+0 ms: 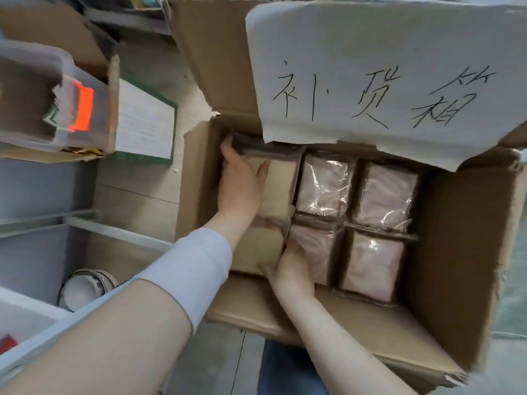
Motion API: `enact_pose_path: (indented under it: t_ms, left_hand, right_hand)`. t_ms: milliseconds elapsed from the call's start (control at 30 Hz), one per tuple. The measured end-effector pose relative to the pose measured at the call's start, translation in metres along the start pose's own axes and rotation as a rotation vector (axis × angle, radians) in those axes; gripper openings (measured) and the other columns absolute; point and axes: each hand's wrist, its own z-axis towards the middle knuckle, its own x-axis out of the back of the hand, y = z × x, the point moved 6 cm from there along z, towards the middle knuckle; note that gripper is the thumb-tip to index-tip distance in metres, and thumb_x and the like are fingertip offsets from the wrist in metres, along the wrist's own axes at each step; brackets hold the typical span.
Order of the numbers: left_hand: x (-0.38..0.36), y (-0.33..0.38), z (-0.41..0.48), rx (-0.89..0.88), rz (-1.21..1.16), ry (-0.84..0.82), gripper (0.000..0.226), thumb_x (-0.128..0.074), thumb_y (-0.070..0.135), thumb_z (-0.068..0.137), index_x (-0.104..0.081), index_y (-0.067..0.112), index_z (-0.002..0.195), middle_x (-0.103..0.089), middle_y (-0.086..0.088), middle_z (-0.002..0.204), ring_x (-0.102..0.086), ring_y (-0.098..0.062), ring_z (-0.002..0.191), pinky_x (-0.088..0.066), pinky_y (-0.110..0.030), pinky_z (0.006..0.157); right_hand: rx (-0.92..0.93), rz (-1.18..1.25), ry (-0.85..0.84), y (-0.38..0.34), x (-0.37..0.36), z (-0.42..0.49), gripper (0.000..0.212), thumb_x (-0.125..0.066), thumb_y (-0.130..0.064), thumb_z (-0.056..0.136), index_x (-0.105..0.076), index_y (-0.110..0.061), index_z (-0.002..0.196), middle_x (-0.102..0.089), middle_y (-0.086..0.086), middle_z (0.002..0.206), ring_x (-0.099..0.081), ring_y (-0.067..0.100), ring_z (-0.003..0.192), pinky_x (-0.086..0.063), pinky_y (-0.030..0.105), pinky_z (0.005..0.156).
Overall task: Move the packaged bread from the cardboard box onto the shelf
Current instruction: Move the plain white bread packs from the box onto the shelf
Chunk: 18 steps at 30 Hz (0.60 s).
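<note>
The left hand [241,186] curls round a pale bread pack [281,181] in the far left corner of the cardboard box [456,223]. The right hand [291,269] grips the near pack [262,246] at the near left corner. Four pink packs [385,195] lie beside them, so nearly all the moving seems left to do.

Cardboard box [456,252]: brown corrugated board, matt, flap edges torn and rough. White paper sheet [385,67] on far flap: matt, creased, dark ink strokes. Pinkish bread packs [385,195], right in box: clear plastic film, glossy, wrinkled, bright glare streaks. Pale bread packs [281,181], left in box: cream, duller, film hardly visible. Plastic bin [34,49], far left: translucent, frosted. Sleeve [196,269]: white cloth, matt.
</note>
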Motion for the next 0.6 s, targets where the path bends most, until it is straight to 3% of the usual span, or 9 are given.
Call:
enact_pose_path:
  t_ms: [233, 367, 500, 600]
  left_hand:
    - [0.01, 0.013, 0.001, 0.051, -0.044, -0.034, 0.078, -0.078, 0.023, 0.071, -0.034, 0.008, 0.134, -0.048, -0.014, 0.132, -0.048, -0.027, 0.12, -0.036, -0.025, 0.091]
    - [0.031, 0.021, -0.02, -0.013, -0.017, -0.061, 0.06, -0.077, 0.029, 0.071, -0.052, 0.006, 0.119, -0.049, -0.015, 0.124, -0.051, -0.027, 0.109, -0.03, -0.013, 0.072]
    - [0.073, 0.024, -0.069, -0.123, -0.104, 0.009, 0.034, -0.077, 0.022, 0.071, -0.055, 0.013, 0.095, -0.057, -0.008, 0.106, -0.054, -0.02, 0.094, -0.032, -0.014, 0.068]
    - [0.115, 0.018, -0.121, -0.122, -0.183, 0.115, 0.028, -0.076, 0.025, 0.072, -0.052, 0.024, 0.087, -0.06, -0.002, 0.098, -0.052, -0.015, 0.085, -0.034, -0.019, 0.067]
  right_hand:
    - [-0.075, 0.202, -0.039, 0.017, 0.017, -0.013, 0.041, -0.074, -0.028, 0.074, -0.056, -0.013, 0.107, -0.066, 0.006, 0.103, -0.062, 0.025, 0.1, -0.051, 0.033, 0.083]
    - [-0.019, 0.256, 0.061, 0.03, 0.057, -0.037, 0.034, -0.076, -0.02, 0.073, -0.049, -0.016, 0.093, -0.06, 0.002, 0.09, -0.06, 0.023, 0.09, -0.045, 0.028, 0.075]
    - [0.019, 0.27, 0.189, 0.051, 0.103, -0.077, 0.033, -0.076, -0.013, 0.074, -0.055, -0.011, 0.098, -0.059, 0.002, 0.085, -0.057, 0.02, 0.081, -0.045, 0.03, 0.078]
    - [0.058, 0.231, 0.225, 0.067, 0.132, -0.114, 0.03, -0.076, -0.015, 0.075, -0.059, -0.011, 0.099, -0.065, 0.008, 0.089, -0.058, 0.021, 0.082, -0.047, 0.036, 0.081]
